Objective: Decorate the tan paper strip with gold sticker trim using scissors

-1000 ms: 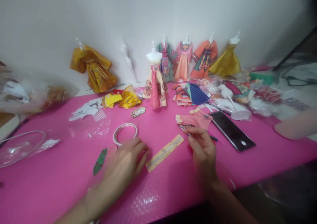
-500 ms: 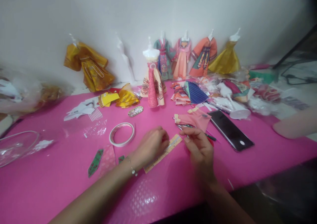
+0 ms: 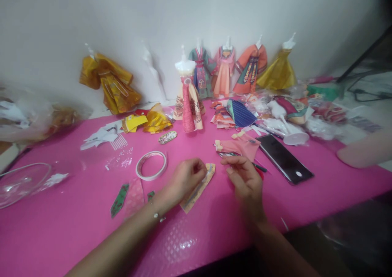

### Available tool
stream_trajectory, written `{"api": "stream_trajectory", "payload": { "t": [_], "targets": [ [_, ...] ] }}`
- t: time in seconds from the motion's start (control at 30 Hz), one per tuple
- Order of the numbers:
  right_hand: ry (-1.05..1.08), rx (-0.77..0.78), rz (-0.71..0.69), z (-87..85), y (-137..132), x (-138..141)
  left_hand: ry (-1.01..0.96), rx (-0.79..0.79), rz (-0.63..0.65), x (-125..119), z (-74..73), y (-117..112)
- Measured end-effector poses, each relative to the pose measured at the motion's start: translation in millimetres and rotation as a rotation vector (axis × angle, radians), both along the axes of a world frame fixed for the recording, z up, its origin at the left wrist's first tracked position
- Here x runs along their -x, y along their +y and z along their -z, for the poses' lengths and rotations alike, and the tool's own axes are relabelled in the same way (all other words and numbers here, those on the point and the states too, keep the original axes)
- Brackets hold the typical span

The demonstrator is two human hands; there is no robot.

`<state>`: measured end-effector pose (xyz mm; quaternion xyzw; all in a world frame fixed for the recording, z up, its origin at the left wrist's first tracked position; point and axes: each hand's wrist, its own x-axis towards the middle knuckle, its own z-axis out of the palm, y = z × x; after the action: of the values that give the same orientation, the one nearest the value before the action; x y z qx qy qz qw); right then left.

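Note:
My left hand (image 3: 186, 178) pinches a tan paper strip (image 3: 199, 188) near its upper end, lifting that end off the pink table (image 3: 76, 232). My right hand (image 3: 243, 179) hovers just right of the strip with its fingers curled together; whether anything is in them I cannot see. A roll of clear tape (image 3: 151, 165) lies to the left of my left hand. A folded pink paper garment (image 3: 240, 145) lies just beyond my right hand.
A black phone (image 3: 284, 158) lies right of the hands. Small mannequins in paper dresses (image 3: 187, 101) stand along the wall. Green and pink paper pieces (image 3: 126, 195), a clear dish (image 3: 21, 182), plastic bags and another person's arm (image 3: 364, 150) surround the area.
My left hand moved right from beside the tape roll to the tan strip and took hold of it, turning it more upright. My right hand stayed almost in place.

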<state>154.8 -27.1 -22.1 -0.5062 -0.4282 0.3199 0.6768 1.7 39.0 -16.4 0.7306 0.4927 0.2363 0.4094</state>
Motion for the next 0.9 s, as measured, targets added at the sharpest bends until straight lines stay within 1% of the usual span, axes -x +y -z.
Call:
{"api": "stream_trajectory", "payload": {
  "t": [0.07,0.17,0.23,0.33,0.43,0.5,0.6,0.73,0.8,0.9],
  "targets": [
    [0.012,0.034,-0.026,1.3,1.0,0.3,-0.095,0.063,-0.060,3.9,-5.6,-2.3],
    [0.017,0.115,-0.095,4.4,2.3,0.1,-0.215,0.146,-0.145,11.3,-18.0,-9.3],
    [-0.001,0.174,-0.166,5.4,2.4,-0.5,-0.280,0.184,-0.198,16.0,-26.8,-16.3],
    [-0.050,0.234,-0.314,2.8,1.0,-0.6,-0.364,0.234,-0.256,19.7,-36.3,-27.8],
    [-0.070,0.251,-0.466,-3.8,-1.3,0.9,-0.430,0.289,-0.266,18.5,-39.0,-37.9],
    [-0.050,0.258,-0.524,-7.7,-2.5,1.8,-0.468,0.333,-0.253,16.4,-37.0,-43.0],
    [-0.009,0.280,-0.516,-9.2,-2.9,1.5,-0.524,0.415,-0.219,14.4,-29.9,-47.7],
    [0.012,0.307,-0.436,-5.9,-2.4,-0.8,-0.596,0.532,-0.139,16.9,-20.5,-49.3],
    [0.018,0.311,-0.395,-4.2,-2.1,-1.8,-0.627,0.605,-0.064,19.7,-19.8,-49.0],
    [0.016,0.315,-0.341,-3.3,-1.5,-3.0,-0.634,0.696,0.046,23.6,-24.9,-48.4]
  ]
}}
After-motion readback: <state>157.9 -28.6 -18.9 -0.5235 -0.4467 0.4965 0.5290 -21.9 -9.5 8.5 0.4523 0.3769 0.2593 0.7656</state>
